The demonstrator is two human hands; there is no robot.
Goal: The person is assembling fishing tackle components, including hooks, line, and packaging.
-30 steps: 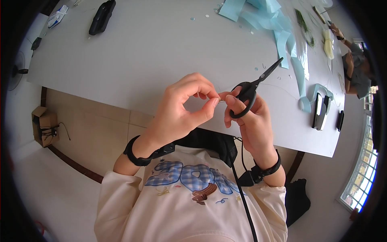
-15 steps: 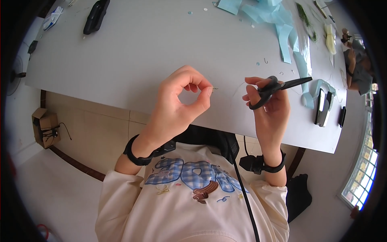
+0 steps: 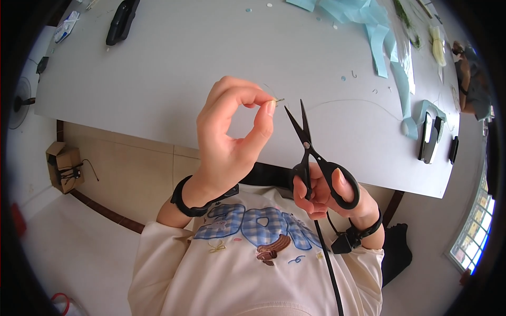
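Between thumb and index finger, my left hand (image 3: 232, 124) pinches a small thin gold-coloured metal piece (image 3: 280, 100), whose shape is mostly hidden. A fine clear line (image 3: 267, 86) rises by those fingertips. My right hand (image 3: 337, 195) is closed in the handles of black scissors (image 3: 307, 145), lower and to the right. The scissors' blades are spread, points upward, just right of the metal piece and apart from it. Another stretch of clear line (image 3: 348, 100) curves across the table from near the blades toward the right. A small J-shaped hook (image 3: 354, 74) lies beyond.
The grey table (image 3: 174, 73) bears crumpled light-blue ribbon (image 3: 377, 37), green strands (image 3: 403, 16), a pale yellow bundle (image 3: 438, 45) and a silver-and-black stapler (image 3: 429, 137). A black elongated object (image 3: 122, 23) lies far left. Another person (image 3: 474, 84) is at the right edge.
My right hand has drawn down toward me and turned the scissors from pointing right to pointing up, blades now spread. My left hand has risen slightly, still pinching the metal piece.
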